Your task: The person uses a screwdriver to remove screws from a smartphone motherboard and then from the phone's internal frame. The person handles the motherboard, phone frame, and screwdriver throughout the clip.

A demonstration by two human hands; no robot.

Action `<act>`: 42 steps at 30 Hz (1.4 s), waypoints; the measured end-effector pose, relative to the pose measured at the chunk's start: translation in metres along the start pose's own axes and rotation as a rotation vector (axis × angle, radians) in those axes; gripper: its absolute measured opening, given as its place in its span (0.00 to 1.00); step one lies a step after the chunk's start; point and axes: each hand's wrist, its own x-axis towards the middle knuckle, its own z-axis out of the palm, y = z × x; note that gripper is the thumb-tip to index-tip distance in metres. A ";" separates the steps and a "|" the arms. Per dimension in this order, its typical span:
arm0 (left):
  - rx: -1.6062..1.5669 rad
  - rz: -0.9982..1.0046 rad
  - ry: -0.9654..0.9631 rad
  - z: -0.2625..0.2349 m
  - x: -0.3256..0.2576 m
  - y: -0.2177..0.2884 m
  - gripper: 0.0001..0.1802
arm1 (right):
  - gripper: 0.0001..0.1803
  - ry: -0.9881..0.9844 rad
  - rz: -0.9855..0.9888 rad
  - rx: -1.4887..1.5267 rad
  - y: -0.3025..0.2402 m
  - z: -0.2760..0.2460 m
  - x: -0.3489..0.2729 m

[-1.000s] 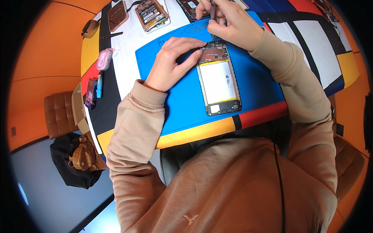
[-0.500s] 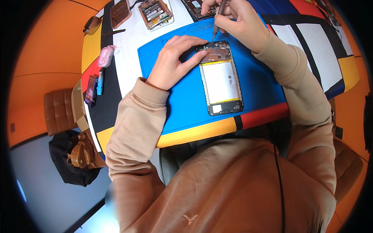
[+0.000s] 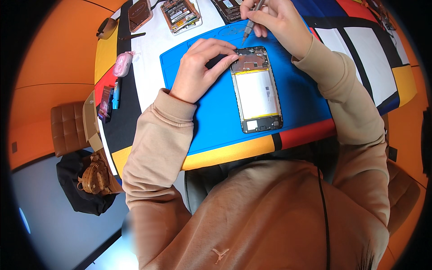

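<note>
An opened smartphone [image 3: 255, 92] lies on the blue mat [image 3: 211, 119], its pale battery and the board near its top edge exposed. My left hand [image 3: 200, 67] is at its upper left corner, thumb and fingertips closed together on the edge there. In my right hand [image 3: 274, 20] is a slim grey screwdriver [image 3: 248, 31], gripped like a pen and slanting down to the left. Its tip points at a spot just beyond the phone's top edge, apart from the board. Some right fingers are hidden behind the tool and hand.
Beyond the mat lie another opened phone [image 3: 180, 16], a brown phone back [image 3: 140, 15] and a dark phone part [image 3: 228, 10]. On the left are black tweezers [image 3: 132, 37], a pink case [image 3: 122, 65], a blue pen [image 3: 116, 94] and a small dark box [image 3: 106, 103].
The screwdriver tip has moved off the phone's top end, a little up and left. My left fingers have drawn back slightly from the board toward the corner.
</note>
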 end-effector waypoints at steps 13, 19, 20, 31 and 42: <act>0.112 0.076 -0.161 0.002 0.000 0.008 0.20 | 0.08 -0.363 -0.081 -0.793 -0.014 -0.021 0.006; 0.250 0.116 -0.199 0.001 0.002 0.014 0.20 | 0.09 -0.543 0.077 -0.934 -0.028 -0.029 0.005; 0.260 0.120 -0.198 0.002 0.002 0.014 0.20 | 0.09 -0.555 0.089 -0.937 -0.028 -0.028 0.005; 0.332 0.134 -0.217 0.003 0.002 0.014 0.21 | 0.09 -0.513 0.085 -0.945 -0.026 -0.025 0.002; 0.313 0.144 -0.204 0.003 0.002 0.013 0.21 | 0.07 -0.504 -0.040 -1.060 -0.025 -0.014 -0.004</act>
